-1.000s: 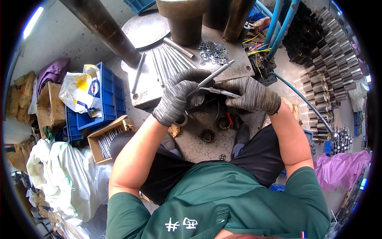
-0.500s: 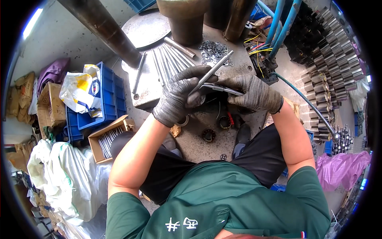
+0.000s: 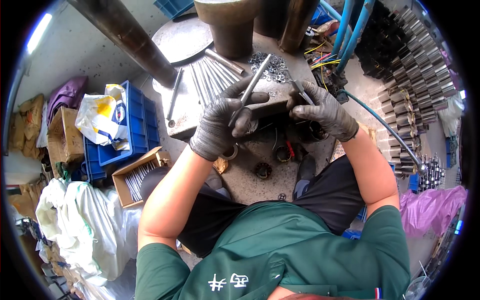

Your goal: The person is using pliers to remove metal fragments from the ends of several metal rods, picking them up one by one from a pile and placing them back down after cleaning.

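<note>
My left hand [image 3: 217, 122], in a grey work glove, is closed around a slim metal rod [image 3: 258, 75]. The rod tilts up and away to the right, its far end free above the bench. To the right, my gloved right hand [image 3: 325, 110] grips a pair of pliers [image 3: 300, 90], its jaws pointing toward a pile of small metal rings [image 3: 270, 66]. Whether the jaws hold a ring is too small to make out. Beyond my left hand, several similar rods [image 3: 210, 75] lie side by side on the metal bench [image 3: 182, 112].
A thick slanting column [image 3: 125, 42] and a heavy cylinder [image 3: 227, 27] stand at the bench. On the left are a blue crate [image 3: 135, 120] and a cardboard box of rods [image 3: 132, 177]. Blue pipes [image 3: 345, 37] and stacked metal cylinders [image 3: 415, 65] stand on the right.
The pliers have come away from the rod, moving right and up toward the ring pile with my right hand. My left hand still holds the rod, now tilted more steeply.
</note>
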Motion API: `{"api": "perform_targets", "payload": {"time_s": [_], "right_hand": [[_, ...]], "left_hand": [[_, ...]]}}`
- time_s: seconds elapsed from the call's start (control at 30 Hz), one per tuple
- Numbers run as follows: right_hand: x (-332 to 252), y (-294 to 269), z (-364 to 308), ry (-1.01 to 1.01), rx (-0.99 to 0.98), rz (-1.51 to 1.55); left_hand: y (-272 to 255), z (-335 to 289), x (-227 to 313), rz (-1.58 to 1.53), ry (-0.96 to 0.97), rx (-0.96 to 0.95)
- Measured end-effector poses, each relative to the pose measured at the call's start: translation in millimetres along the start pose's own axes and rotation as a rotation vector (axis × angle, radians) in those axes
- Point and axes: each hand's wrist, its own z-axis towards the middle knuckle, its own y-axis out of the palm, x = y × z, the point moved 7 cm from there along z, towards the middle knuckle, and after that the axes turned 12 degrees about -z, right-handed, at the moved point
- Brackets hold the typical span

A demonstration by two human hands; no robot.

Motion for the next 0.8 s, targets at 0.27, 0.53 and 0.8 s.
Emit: {"api": "perform_targets", "payload": {"time_s": [0.27, 0.53, 0.8], "right_hand": [[-12.3, 6.1, 7.6, -0.353, 0.246, -0.994], [8.2, 39.6, 26.6, -0.628, 0.245, -1.318], [7.6, 41.0, 33.1, -0.616, 0.284, -1.346]], "left_hand": [[9.2, -8.6, 11.4, 0.240, 0.088, 0.086], [-2.2, -4.3, 14.2, 0.217, 0.160, 0.073], [6.8, -7.8, 10.2, 0.034, 0.073, -0.070]]}}
